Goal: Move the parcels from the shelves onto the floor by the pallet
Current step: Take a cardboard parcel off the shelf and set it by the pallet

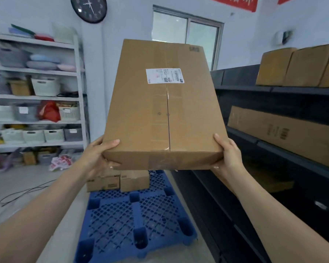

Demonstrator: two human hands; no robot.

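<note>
Flat cardboard parcel (160, 114) is held in the air with 2 hands, above the far end of the blue pallet (141, 215), white label up. Left hand (97, 158) grips the near left corner, thumb on top, fingers curled under. Right hand (230, 156) grips the near right corner the same way. 2 small boxes (118, 182) sit below the parcel at the pallet's far end. Dark shelves (273, 150) on the right hold a long carton (283, 133) and more boxes (296, 67) above.
</note>
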